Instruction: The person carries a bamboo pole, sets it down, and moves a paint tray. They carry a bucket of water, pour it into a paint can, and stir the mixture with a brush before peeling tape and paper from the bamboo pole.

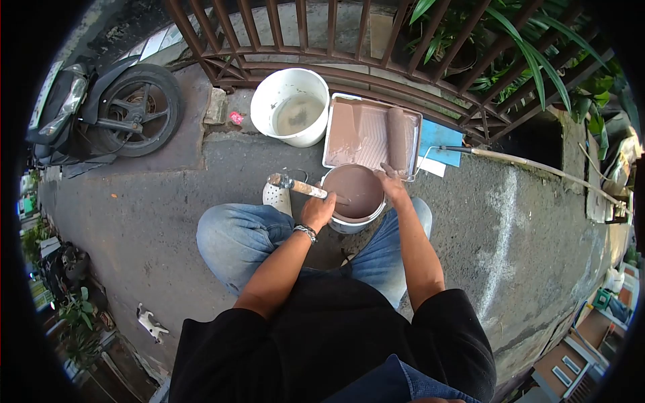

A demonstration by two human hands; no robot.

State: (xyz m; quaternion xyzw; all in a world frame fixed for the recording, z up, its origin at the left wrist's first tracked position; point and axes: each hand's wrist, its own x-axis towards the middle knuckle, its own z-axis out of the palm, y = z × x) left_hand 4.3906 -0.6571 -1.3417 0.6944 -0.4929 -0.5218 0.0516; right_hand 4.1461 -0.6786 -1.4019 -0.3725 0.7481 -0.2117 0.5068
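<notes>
My left hand (pixel 317 210) is closed around a paint-stained stick-like tool (pixel 293 184), with a brown and white handle. Its lower end reaches into the brown paint (pixel 356 191) in a small bucket (pixel 349 227), so the tip is hidden. With my right hand (pixel 390 183) I grip that bucket's rim on the right. Just beyond it lies a paint tray (pixel 349 131) smeared with brown paint. A paint-covered roller (pixel 397 141) rests along the tray's right side, close to my right fingers.
A white bucket (pixel 295 117) stands left of the tray. A blue sheet (pixel 440 141) lies to the right, under a long pole (pixel 524 160). Ahead runs a brown metal fence (pixel 302 54). A motorcycle (pixel 131 111) is parked at left, and a cat (pixel 151 324) is on the ground behind.
</notes>
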